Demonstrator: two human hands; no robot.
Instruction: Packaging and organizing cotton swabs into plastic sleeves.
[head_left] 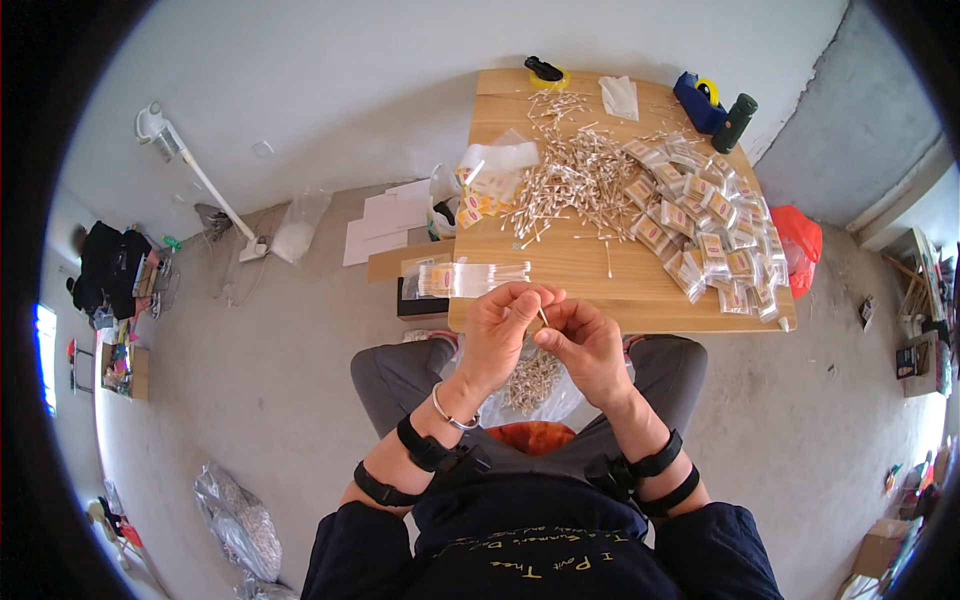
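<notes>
Close to the near edge of the wooden table, my left hand [500, 328] and my right hand [588, 350] meet with fingertips pinched. A thin cotton swab [543, 316] shows between them; its ends are hidden by my fingers. Just left of my hands lies a clear packet [470, 279] with a yellow label, several swabs sticking out of its right side. A large heap of loose cotton swabs [580, 175] covers the table's middle. Filled, labelled packets [712, 215] are piled on the right. Below my hands, a clear plastic bag in my lap holds many more swabs [533, 382].
Empty labelled pouches [490, 188] lie at the table's left. Along the back are a tape roll with black cutter [545, 72], a white sheet [619, 99], a blue tape dispenser [700, 110] and a dark green bottle [735, 125]. A red bag [797, 240] stands right.
</notes>
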